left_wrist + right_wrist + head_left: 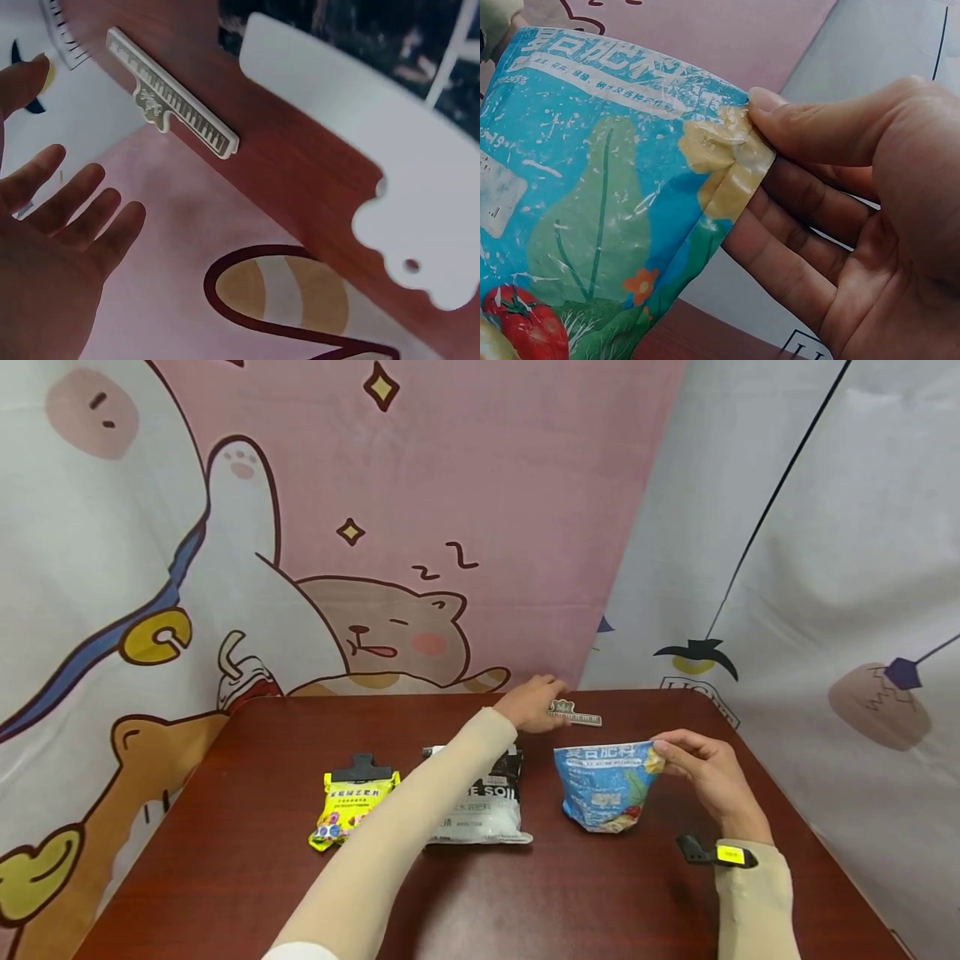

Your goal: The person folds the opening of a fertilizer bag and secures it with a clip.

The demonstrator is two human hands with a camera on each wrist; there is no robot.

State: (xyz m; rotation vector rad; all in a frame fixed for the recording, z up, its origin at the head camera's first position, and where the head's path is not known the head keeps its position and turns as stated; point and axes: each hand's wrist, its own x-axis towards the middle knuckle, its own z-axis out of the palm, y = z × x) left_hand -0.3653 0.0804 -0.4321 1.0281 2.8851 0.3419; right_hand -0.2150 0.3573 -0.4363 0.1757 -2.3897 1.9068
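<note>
My right hand (708, 777) pinches the upper right corner of a blue fertilizer bag (603, 789) between thumb and fingers. The bag stands tilted, printed with vegetables (529, 322). At the back of the table, my left hand (531, 703) reaches over with its fingers spread and loosely bent. In the left wrist view that hand (56, 247) holds nothing and is apart from a flat clip (176, 97) with a piano-key pattern. The clip lies on the table near the back edge. My left forearm partly covers a black and white soil bag (483, 822).
A yellow bag (348, 810) with a black clip (362, 768) on its top lies at the left. A white clip (322, 112) sits at the soil bag's top. The brown table (570, 902) meets a cartoon-print cloth (540, 485) behind.
</note>
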